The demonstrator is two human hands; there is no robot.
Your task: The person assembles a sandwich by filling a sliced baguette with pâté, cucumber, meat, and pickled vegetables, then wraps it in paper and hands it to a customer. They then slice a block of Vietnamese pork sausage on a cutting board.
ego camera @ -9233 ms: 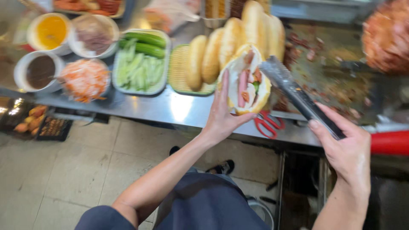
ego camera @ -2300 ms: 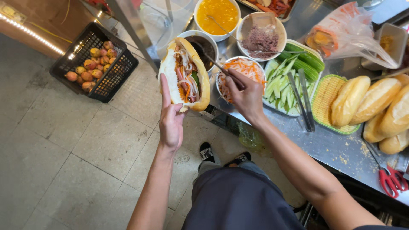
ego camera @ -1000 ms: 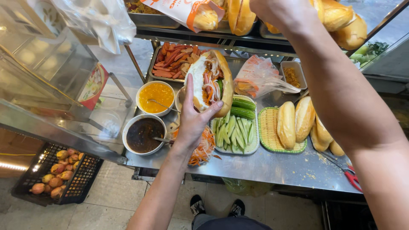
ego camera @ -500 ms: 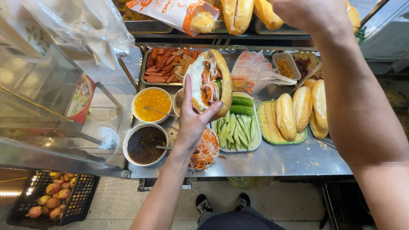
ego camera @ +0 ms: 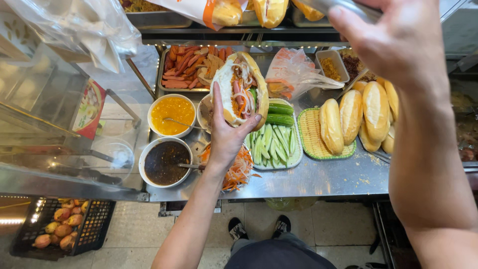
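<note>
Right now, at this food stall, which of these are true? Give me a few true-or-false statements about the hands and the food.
1. The left hand holds a filled sandwich. True.
2. The sandwich lies on the counter. False: it is held up above the counter.
3. The bowl of dark sauce has a spoon in it. True.
4. The plain rolls sit on a black tray. False: they rest on a green woven tray.
5. The right hand rests among the cucumber sticks. False: it is raised near the upper shelf, gripping something metal.
</note>
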